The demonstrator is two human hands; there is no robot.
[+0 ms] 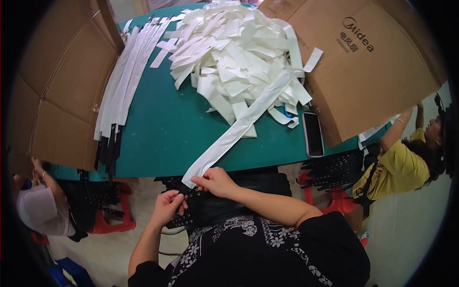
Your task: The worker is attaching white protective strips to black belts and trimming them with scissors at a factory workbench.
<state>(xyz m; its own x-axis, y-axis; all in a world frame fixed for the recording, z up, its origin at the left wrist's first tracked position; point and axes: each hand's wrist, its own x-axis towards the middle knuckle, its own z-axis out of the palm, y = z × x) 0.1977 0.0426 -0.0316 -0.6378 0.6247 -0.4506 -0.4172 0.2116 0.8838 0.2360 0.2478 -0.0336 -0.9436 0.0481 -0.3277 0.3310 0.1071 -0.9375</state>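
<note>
A long white fabric-like sleeve [229, 141] slants from the pile at the table's middle down to the near edge. My right hand [217, 183] pinches its near end between thumb and fingers. Just left of and below it, my left hand [169, 208] is closed on the end of a black strap, close to the sleeve's mouth; the fingers partly hide that strap. Across my lap lies a bundle of black straps [248, 191], some with metal eyelets. Behind the sleeve rises a big heap of white strips [239, 57].
White-covered straps [125, 81] with black ends lie at left on the green table [162, 129]. Cardboard boxes stand left [71, 95] and right [368, 71]. A phone [313, 135] rests near the right edge. Co-workers sit left [43, 208] and right [401, 165], near red stools [114, 215].
</note>
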